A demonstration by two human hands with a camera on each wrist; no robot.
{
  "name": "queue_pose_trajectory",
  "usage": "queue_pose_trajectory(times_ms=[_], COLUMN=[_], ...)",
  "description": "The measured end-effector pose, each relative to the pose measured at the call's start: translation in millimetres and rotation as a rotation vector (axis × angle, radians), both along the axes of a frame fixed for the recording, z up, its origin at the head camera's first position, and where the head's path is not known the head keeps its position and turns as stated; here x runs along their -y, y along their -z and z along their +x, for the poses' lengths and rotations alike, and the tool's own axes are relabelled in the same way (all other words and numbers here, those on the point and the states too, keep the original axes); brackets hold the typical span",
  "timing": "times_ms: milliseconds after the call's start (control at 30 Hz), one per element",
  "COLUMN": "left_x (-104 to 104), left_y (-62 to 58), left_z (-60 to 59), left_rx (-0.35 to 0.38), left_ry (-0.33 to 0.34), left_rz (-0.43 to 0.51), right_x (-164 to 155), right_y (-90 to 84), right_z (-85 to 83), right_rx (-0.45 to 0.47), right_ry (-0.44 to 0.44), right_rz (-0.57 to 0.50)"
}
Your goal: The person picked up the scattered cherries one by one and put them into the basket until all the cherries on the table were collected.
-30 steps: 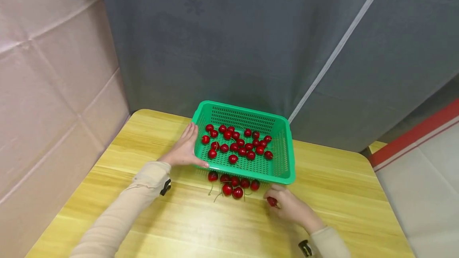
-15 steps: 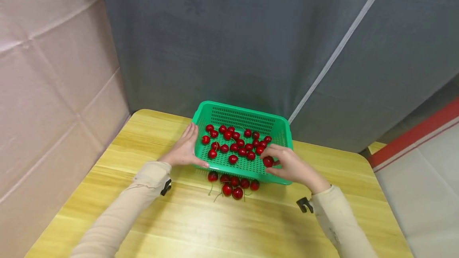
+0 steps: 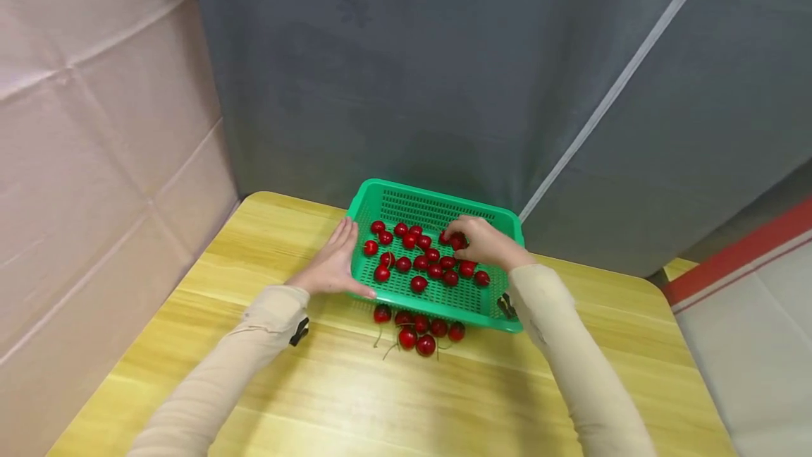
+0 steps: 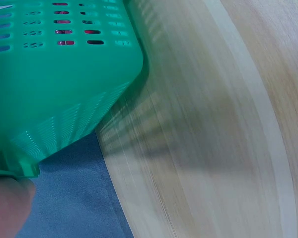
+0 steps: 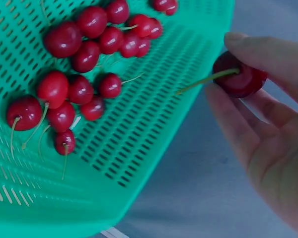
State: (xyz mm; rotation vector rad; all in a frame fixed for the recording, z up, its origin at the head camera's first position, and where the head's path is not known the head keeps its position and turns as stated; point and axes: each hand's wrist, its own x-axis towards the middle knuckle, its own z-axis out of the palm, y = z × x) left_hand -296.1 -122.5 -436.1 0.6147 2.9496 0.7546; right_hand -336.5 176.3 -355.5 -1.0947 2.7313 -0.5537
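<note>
A green plastic basket point(image 3: 444, 309) holds many red cherries point(image 3: 419, 284) with stems. My left hand point(image 3: 333, 263) lies at its left front corner, fingers straight along the left rim and thumb along the front rim. In the left wrist view, one fingertip point(image 4: 10, 203) touches the rim. Over the right part of the basket, my right hand point(image 3: 485, 240) pinches a dark red cherry point(image 5: 243, 82) between thumb and fingers, its green stem pointing away from the palm. On the wooden table, right before the basket, more stemmed cherries point(image 3: 426, 345) lie in a cluster.
The wooden table point(image 3: 355, 400) meets a grey curtain point(image 3: 380, 90) behind the basket. A pale panelled wall point(image 3: 114, 161) stands on the left. To the right is a white surface point(image 3: 755, 330) with a red band.
My right hand has lifted a cherry from the table beside the basket, carrying it up and over the basket's right part. The left hand stays at the corner; the head view shifts slightly.
</note>
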Motion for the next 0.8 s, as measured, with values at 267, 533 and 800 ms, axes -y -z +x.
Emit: queue_pose_trajectory(times_ms=[267, 533, 800], left_x=[-7, -10, -6], left_y=[0.6, -0.8, -2.8], left_z=[2.0, 4.4, 1.8], left_rx=[0.013, 0.024, 0.026], left_ry=[0.015, 0.019, 0.017], left_rz=[-0.016, -0.022, -0.009], right_x=[-1, -2, 5], right_y=[16.9, 21.6, -1.6], right_z=[-20.3, -19.7, 3.5], right_rx=[0.056, 0.081, -0.008], right_ry=[0.068, 0.146, 0.070], right_rz=[0.040, 0.083, 0.025])
